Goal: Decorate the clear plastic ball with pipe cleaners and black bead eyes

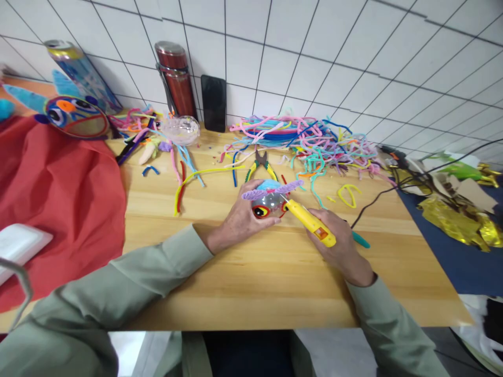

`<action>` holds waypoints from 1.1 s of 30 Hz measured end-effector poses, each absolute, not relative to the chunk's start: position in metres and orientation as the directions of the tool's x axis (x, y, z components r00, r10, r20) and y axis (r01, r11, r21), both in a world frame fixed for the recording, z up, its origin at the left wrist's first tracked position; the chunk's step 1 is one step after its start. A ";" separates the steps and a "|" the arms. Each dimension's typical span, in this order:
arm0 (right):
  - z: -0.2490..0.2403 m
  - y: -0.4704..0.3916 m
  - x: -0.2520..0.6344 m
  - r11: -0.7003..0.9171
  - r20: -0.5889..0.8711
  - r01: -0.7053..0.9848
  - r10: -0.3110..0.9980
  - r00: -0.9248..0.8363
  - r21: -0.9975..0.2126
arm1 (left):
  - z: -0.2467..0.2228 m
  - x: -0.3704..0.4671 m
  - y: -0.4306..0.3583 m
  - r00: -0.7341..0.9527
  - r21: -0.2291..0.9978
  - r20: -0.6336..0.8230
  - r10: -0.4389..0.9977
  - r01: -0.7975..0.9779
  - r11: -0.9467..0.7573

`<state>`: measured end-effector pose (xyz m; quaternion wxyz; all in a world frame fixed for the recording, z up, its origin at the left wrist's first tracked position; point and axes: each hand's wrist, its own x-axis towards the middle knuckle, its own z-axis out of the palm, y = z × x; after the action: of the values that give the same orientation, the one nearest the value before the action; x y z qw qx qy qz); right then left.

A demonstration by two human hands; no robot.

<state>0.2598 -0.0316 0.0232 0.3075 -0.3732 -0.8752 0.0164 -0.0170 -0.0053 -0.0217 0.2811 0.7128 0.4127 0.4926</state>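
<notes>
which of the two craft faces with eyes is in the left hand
The clear ball with purple strips across its top; the left hand holds its side. The other face, with blue ears and orange beak, sits at the far left.

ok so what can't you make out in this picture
All in the head view:
Left side of the clear ball: covered by the left hand.
Most fingers of the right hand: hidden by the yellow tool and the hand itself.
Whether the tool's thin tip touches the ball: too small.
Handle ends of the pliers: behind the ball and left hand.
Far end of the white object: cut off by the left edge.
</notes>
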 end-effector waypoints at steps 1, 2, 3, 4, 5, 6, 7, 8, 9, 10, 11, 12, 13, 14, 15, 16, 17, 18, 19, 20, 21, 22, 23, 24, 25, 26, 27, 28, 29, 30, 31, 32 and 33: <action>0.023 -0.031 0.261 0.719 0.529 0.644 0.665 -0.527 -0.261 | -0.022 -0.017 -0.005 0.175 0.804 0.475 0.862 0.313 -0.506; 0.022 -0.031 0.261 0.723 0.535 0.641 0.660 -0.528 -0.258 | -0.023 -0.017 -0.005 0.174 0.800 0.483 0.858 0.312 -0.513; 0.022 -0.031 0.261 0.729 0.540 0.637 0.652 -0.533 -0.250 | -0.023 -0.017 -0.005 0.172 0.795 0.492 0.853 0.311 -0.521; 0.022 -0.031 0.261 0.735 0.545 0.634 0.643 -0.538 -0.241 | -0.023 -0.017 -0.005 0.173 0.790 0.501 0.848 0.310 -0.529; 0.023 -0.031 0.261 0.738 0.545 0.633 0.638 -0.543 -0.233 | -0.023 -0.016 -0.005 0.174 0.784 0.509 0.843 0.311 -0.537; 0.023 -0.031 0.260 0.739 0.543 0.634 0.637 -0.547 -0.229 | -0.024 -0.016 -0.005 0.174 0.778 0.515 0.839 0.316 -0.543; 0.024 -0.032 0.260 0.738 0.537 0.635 0.639 -0.550 -0.227 | -0.024 -0.016 -0.006 0.174 0.771 0.520 0.836 0.325 -0.547; 0.025 -0.032 0.259 0.737 0.531 0.637 0.641 -0.554 -0.226 | -0.024 -0.016 -0.006 0.174 0.765 0.523 0.835 0.336 -0.549; 0.025 -0.032 0.259 0.738 0.529 0.638 0.640 -0.557 -0.222 | -0.025 -0.016 -0.006 0.172 0.758 0.528 0.832 0.346 -0.553; 0.026 -0.033 0.258 0.740 0.530 0.638 0.637 -0.560 -0.215 | -0.026 -0.016 -0.006 0.168 0.750 0.539 0.826 0.352 -0.561; 0.026 -0.033 0.258 0.742 0.531 0.638 0.632 -0.563 -0.207 | -0.026 -0.016 -0.006 0.166 0.741 0.551 0.818 0.354 -0.571; 0.026 -0.033 0.258 0.744 0.532 0.638 0.629 -0.567 -0.200 | -0.027 -0.016 -0.006 0.166 0.732 0.562 0.810 0.356 -0.581; 0.025 -0.033 0.258 0.743 0.526 0.640 0.630 -0.571 -0.196 | -0.028 -0.016 -0.006 0.166 0.724 0.573 0.803 0.358 -0.590; 0.025 -0.033 0.257 0.742 0.517 0.642 0.634 -0.576 -0.195 | -0.028 -0.015 -0.006 0.165 0.716 0.581 0.797 0.362 -0.597; 0.025 -0.033 0.257 0.742 0.507 0.642 0.636 -0.582 -0.193 | -0.029 -0.014 -0.005 0.165 0.708 0.587 0.792 0.369 -0.602; 0.025 -0.034 0.257 0.743 0.499 0.641 0.636 -0.588 -0.191 | -0.029 -0.014 -0.005 0.164 0.700 0.594 0.787 0.376 -0.607; 0.024 -0.034 0.256 0.747 0.497 0.638 0.633 -0.594 -0.188 | -0.029 -0.013 -0.005 0.160 0.692 0.605 0.780 0.380 -0.614; 0.024 -0.034 0.255 0.751 0.500 0.634 0.627 -0.597 -0.184 | -0.029 -0.013 -0.005 0.156 0.683 0.617 0.772 0.382 -0.623; 0.024 -0.034 0.255 0.755 0.508 0.630 0.620 -0.597 -0.181 | -0.030 -0.012 -0.005 0.152 0.675 0.628 0.763 0.382 -0.631; 0.024 -0.034 0.255 0.759 0.520 0.626 0.613 -0.595 -0.177 | -0.030 -0.012 -0.005 0.149 0.670 0.635 0.758 0.383 -0.636; 0.024 -0.035 0.255 0.761 0.531 0.626 0.607 -0.591 -0.173 | -0.031 -0.012 -0.005 0.144 0.669 0.636 0.758 0.386 -0.635; 0.025 -0.035 0.256 0.761 0.543 0.627 0.602 -0.585 -0.168 | -0.032 -0.012 -0.005 0.143 0.672 0.631 0.762 0.391 -0.629; 0.025 -0.035 0.256 0.758 0.552 0.632 0.600 -0.578 -0.162 | -0.033 -0.012 -0.005 0.145 0.675 0.623 0.769 0.396 -0.622; 0.025 -0.035 0.257 0.751 0.556 0.641 0.604 -0.571 -0.157 | -0.034 -0.013 -0.005 0.149 0.679 0.615 0.774 0.400 -0.616; 0.025 -0.034 0.258 0.745 0.554 0.649 0.609 -0.568 -0.153 | -0.035 -0.013 -0.005 0.152 0.681 0.610 0.777 0.401 -0.613; 0.026 -0.034 0.258 0.739 0.547 0.657 0.615 -0.568 -0.150 | -0.035 -0.013 -0.004 0.153 0.680 0.612 0.776 0.399 -0.615; 0.026 -0.034 0.259 0.736 0.538 0.661 0.620 -0.571 -0.146 | -0.036 -0.014 -0.004 0.154 0.676 0.619 0.770 0.395 -0.622; 0.027 -0.034 0.258 0.738 0.534 0.659 0.618 -0.577 -0.143 | -0.036 -0.014 -0.004 0.154 0.671 0.630 0.762 0.387 -0.633; 0.027 -0.034 0.257 0.745 0.533 0.652 0.612 -0.584 -0.141 | -0.036 -0.015 -0.004 0.155 0.664 0.641 0.752 0.380 -0.644; 0.027 -0.035 0.256 0.753 0.536 0.643 0.604 -0.590 -0.141 | -0.036 -0.015 -0.004 0.159 0.656 0.651 0.743 0.374 -0.655; 0.028 -0.035 0.255 0.759 0.540 0.635 0.598 -0.593 -0.143 | -0.035 -0.016 -0.005 0.166 0.649 0.658 0.734 0.369 -0.665; 0.028 -0.035 0.254 0.763 0.543 0.630 0.595 -0.593 -0.148 | -0.035 -0.016 -0.005 0.172 0.644 0.663 0.729 0.365 -0.672; 0.028 -0.035 0.253 0.764 0.543 0.627 0.594 -0.593 -0.152 | -0.034 -0.016 -0.005 0.175 0.641 0.665 0.726 0.364 -0.676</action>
<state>0.2530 -0.0350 0.0277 0.2938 -0.3421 -0.8921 -0.0277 -0.0162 -0.0046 -0.0343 0.1710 0.7472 0.3646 0.5287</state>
